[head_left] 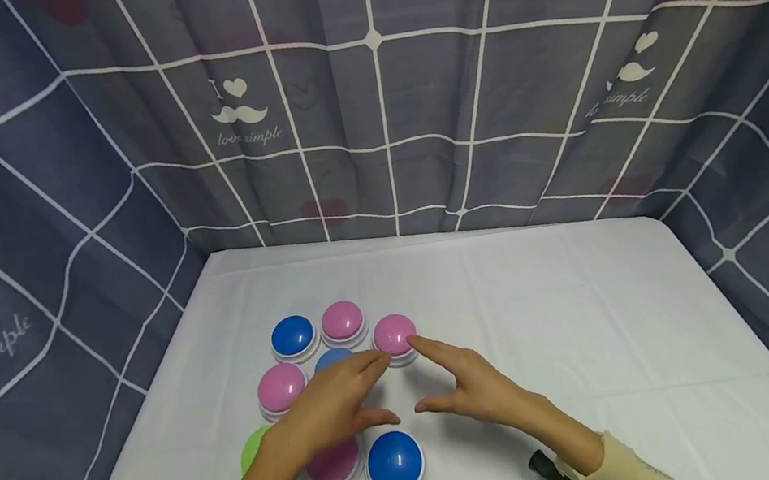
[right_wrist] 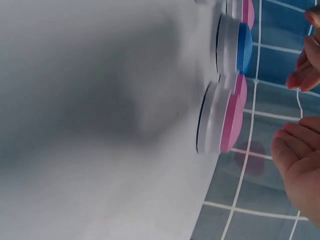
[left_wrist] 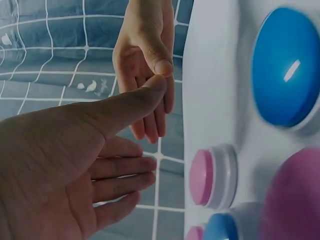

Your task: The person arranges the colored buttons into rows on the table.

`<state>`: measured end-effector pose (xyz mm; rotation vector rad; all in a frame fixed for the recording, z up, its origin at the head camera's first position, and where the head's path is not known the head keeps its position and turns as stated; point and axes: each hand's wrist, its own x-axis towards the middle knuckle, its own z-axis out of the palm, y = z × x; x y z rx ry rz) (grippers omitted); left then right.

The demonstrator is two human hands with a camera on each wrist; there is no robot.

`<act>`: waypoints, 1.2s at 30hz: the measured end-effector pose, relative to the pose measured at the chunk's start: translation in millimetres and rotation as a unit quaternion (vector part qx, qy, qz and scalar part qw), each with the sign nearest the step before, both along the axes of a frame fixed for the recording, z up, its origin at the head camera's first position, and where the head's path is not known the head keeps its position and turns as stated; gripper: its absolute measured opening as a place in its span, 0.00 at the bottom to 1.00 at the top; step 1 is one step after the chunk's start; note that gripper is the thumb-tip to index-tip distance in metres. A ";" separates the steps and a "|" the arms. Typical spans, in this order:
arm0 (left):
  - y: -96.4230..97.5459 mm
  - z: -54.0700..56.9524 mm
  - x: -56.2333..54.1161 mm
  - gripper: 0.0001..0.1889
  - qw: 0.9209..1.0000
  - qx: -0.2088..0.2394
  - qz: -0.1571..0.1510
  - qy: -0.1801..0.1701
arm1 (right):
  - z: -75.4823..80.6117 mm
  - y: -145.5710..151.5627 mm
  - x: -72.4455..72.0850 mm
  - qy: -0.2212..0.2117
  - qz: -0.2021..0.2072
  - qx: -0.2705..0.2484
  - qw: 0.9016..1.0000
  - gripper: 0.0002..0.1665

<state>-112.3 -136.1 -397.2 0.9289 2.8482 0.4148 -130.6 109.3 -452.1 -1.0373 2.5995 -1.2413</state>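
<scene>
My left hand [head_left: 334,403] and right hand [head_left: 467,384] hover over the white table with fingers extended, palms facing each other and a gap between them. Neither holds anything. In the left wrist view, the left hand [left_wrist: 65,170] has its thumb stretched toward the right hand [left_wrist: 145,55]. Just beyond the fingertips stands a pink dome button [head_left: 394,334] on a white base. A blue dome button [head_left: 395,463] lies nearest me, below the gap. Beside it a pink button [head_left: 335,464] is partly covered by the left hand, as is another blue button [head_left: 333,357].
More dome buttons stand on the left: a blue one [head_left: 292,336], a pink one [head_left: 342,321], another pink one [head_left: 281,387] and a green one [head_left: 253,447] half hidden by the left forearm. Grey checked curtains [head_left: 335,99] enclose the white table [head_left: 583,286] at the back and sides.
</scene>
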 end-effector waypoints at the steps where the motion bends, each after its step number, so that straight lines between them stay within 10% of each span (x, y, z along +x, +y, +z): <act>1: -1.1 -1.4 5.6 0.43 1.000 0.002 0.003 -0.018 | -0.4 0.2 4.8 -0.004 0.001 0.004 1.000 0.53; 6: -6.3 -13.1 28.8 0.48 0.996 0.001 0.013 -0.084 | -6.4 -2.3 27.7 -0.012 -0.003 0.026 1.000 0.52; 16: -18.5 -41.5 52.2 0.51 0.995 0.013 -0.024 -0.101 | -31.4 -15.8 58.0 0.029 0.050 0.072 0.996 0.53; 36: -24.2 -59.6 58.0 0.41 0.997 0.015 -0.038 -0.066 | -44.5 -27.2 63.9 -0.004 0.082 0.118 0.990 0.48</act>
